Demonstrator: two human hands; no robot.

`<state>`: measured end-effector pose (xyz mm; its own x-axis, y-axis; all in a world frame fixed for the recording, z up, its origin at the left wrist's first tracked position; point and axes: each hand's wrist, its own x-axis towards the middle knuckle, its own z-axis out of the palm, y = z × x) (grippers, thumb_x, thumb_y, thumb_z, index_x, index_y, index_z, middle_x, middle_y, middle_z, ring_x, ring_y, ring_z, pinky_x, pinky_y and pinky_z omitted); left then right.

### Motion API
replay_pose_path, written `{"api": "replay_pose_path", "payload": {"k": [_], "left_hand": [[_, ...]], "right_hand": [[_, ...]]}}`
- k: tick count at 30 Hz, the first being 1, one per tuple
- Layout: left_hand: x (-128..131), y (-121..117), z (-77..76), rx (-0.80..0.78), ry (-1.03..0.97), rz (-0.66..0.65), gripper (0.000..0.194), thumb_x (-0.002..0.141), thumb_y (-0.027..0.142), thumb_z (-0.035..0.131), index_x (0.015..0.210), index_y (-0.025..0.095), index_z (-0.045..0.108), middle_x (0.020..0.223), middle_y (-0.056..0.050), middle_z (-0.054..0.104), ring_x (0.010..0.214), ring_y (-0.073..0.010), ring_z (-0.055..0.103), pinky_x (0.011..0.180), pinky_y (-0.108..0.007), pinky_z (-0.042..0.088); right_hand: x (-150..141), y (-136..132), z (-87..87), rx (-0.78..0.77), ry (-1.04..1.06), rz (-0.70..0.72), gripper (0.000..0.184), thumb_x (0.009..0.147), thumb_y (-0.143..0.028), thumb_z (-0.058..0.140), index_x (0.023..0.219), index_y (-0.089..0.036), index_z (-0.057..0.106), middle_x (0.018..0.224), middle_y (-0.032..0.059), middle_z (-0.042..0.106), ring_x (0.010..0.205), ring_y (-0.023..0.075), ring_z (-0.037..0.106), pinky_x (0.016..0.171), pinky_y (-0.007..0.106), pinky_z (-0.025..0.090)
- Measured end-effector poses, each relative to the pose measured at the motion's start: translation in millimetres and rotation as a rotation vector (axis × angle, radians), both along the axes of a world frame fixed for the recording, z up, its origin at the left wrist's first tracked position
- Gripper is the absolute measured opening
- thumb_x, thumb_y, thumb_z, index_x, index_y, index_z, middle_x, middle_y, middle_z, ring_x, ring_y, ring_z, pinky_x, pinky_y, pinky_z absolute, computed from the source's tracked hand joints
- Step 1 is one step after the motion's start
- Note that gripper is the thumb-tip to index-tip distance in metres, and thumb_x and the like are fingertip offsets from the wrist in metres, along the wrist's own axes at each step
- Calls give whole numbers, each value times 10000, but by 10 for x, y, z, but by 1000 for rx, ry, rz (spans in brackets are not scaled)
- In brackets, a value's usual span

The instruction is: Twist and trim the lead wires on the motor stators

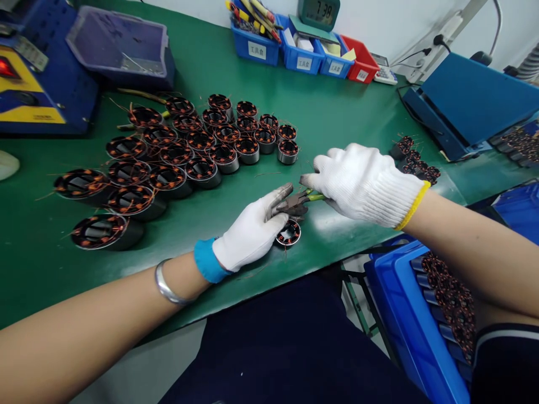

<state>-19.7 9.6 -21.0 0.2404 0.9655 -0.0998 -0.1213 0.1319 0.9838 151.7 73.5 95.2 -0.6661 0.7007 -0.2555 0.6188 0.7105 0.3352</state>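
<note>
My right hand (362, 182), in a white knit glove with a yellow cuff, is closed around the green handles of a pair of pliers (298, 201). The metal jaws point left, just above a small wound motor stator (288, 233) near the table's front edge. My left hand (250, 231), gloved in white with a blue cuff, has its thumb and darkened fingertips closed at the far side of this stator, beside the jaws. Whatever wire lies between the jaws is too small to make out. The stator is a metal ring with copper windings inside.
Several copper-wound stators (202, 140) stand in rows at left on the green table (337, 112). Behind them are a purple bin (122, 42) and blue tool boxes (256, 47). Smaller windings (415, 160) lie at right. A blue crate (396, 314) of stators stands below the edge.
</note>
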Motion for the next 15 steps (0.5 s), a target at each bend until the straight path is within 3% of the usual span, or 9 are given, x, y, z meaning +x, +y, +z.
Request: {"api": "replay_pose_path", "payload": {"k": [4, 7, 10, 13, 15], "left_hand": [[-3, -1, -16, -15, -36, -3, 840, 750, 250, 633, 1483, 47, 278, 1335, -232, 577, 1188, -337, 598, 1088, -560, 397], [-28, 14, -40, -5, -110, 80, 854, 696, 211, 660, 1461, 108, 294, 1299, -205, 598, 1114, -313, 636, 1029, -561, 454], [-74, 52, -59, 39, -132, 225, 755, 670, 183, 649, 1379, 154, 392, 1266, -173, 617, 1062, -286, 653, 994, -533, 487], [-120, 91, -76, 63, -126, 325, 678, 654, 176, 638, 1306, 176, 450, 1196, -145, 649, 978, -268, 671, 914, -515, 533], [-142, 103, -96, 84, -120, 372, 640, 654, 184, 638, 1273, 188, 475, 1160, -129, 661, 942, -259, 676, 874, -498, 553]], "right_hand": [[133, -18, -108, 38, -50, -87, 404, 919, -416, 457, 1259, -229, 573, 1041, 117, 589, 892, 284, 590, 682, 362, 414], [372, -38, -344, 66, -15, -211, 509, 891, -538, 476, 1292, -231, 537, 1053, 122, 589, 848, 276, 602, 643, 349, 420], [637, -88, -620, -1, 31, -309, 540, 886, -554, 465, 1301, -214, 526, 1039, 130, 605, 860, 292, 610, 673, 385, 457], [732, -192, -808, 60, 284, -243, 693, 851, -587, 502, 1363, -123, 451, 1210, 201, 561, 1064, 352, 564, 857, 483, 466], [634, -295, -883, 124, 532, -64, 733, 820, -618, 528, 1347, -116, 448, 1332, 215, 488, 1213, 361, 477, 988, 525, 404]]}}
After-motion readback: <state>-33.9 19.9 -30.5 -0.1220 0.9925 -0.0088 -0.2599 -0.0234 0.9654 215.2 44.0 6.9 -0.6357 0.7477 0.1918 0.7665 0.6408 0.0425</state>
